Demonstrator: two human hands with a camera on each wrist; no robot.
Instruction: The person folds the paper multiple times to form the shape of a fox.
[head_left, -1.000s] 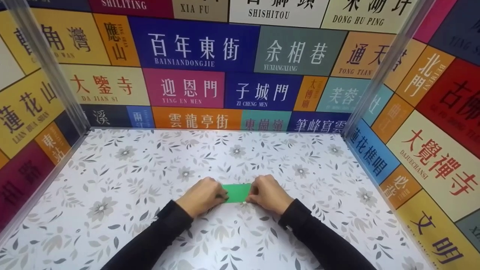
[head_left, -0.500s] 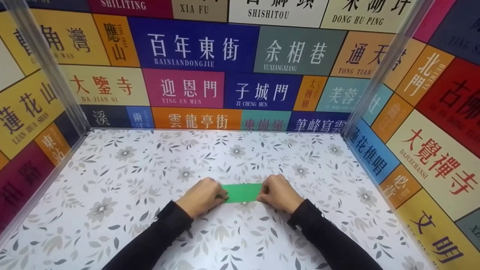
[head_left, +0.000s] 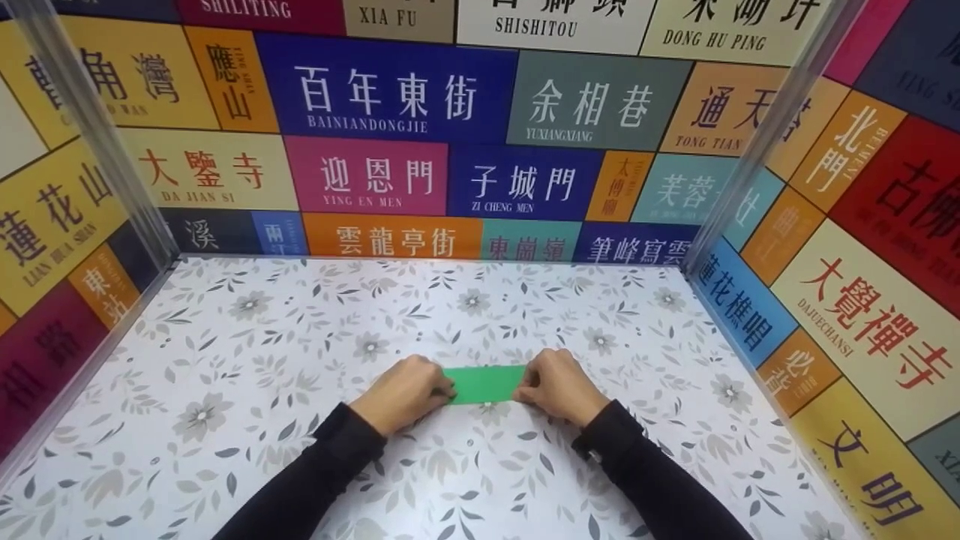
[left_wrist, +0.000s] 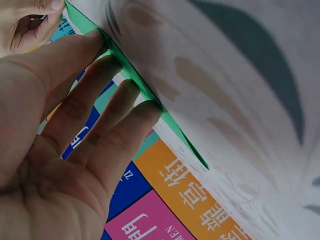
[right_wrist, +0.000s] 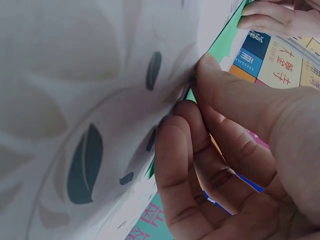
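A flat green strip, which looks like paper, lies on the floral tabletop between the hands. My left hand holds its left part, thumb and fingertips close together on it. In the left wrist view the green strip runs on past the fingers. My right hand grips the right part with bent fingers. In the right wrist view its thumb presses near the index fingertip, with green strip showing beside it. The fingers hide the exact holds.
The white tabletop carries grey flowers and leaves. Colourful sign panels with lettering stand behind and along both sides. Clear corner posts rise at the back left and back right.
My right hand moved a little to the right during the first half second, and more green strip shows between the hands. Since then both hands have stayed nearly still.
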